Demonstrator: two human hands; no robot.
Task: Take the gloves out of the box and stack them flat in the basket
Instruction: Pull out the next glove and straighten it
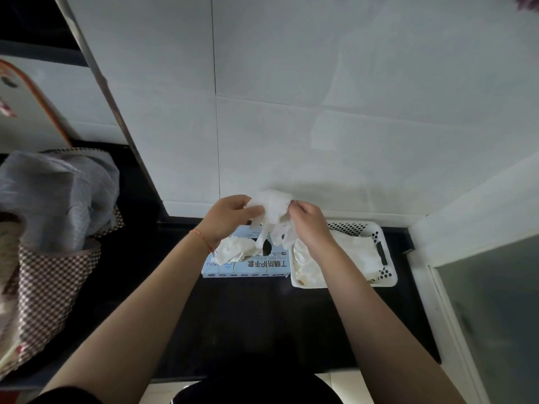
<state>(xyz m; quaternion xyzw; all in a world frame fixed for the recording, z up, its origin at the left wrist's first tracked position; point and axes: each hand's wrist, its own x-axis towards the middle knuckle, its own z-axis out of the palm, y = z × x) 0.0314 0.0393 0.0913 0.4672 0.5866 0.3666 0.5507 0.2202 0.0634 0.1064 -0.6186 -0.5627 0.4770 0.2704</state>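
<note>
A white glove hangs in the air above the box, its fingers dangling down. My left hand pinches its left side and my right hand pinches its right side. Below sits the pale blue glove box on the dark counter, with more white gloves bulging out of its top opening. To the right of the box stands a white perforated basket holding several gloves laid flat; my right wrist hides part of them.
A white tiled wall rises right behind the box and basket. At the left stands a checked fabric bag with a grey plastic bag in it. A white ledge and frosted glass panel border the counter on the right.
</note>
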